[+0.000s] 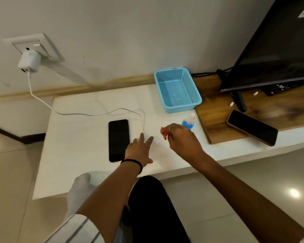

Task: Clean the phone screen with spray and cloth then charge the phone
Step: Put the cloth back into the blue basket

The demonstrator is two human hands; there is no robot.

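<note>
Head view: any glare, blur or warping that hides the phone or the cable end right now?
Head view: dim and warm; the phone on the white table reads sharp, no glare on its screen. Wide-angle bending shows in the tilted wall socket. Ceiling lights glare off the floor tiles. The white cable washes out against the table near the left hand, so its end is unclear.

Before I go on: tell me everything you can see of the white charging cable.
The charging cable is thin, white and looks rubbery. It hangs from a white adapter plugged into the wall socket, drops onto the white table, snakes right, then loops down beside the black phone. Its free end lies near the left hand, whose fingers hide the tip. It is not plugged into the phone.
</note>
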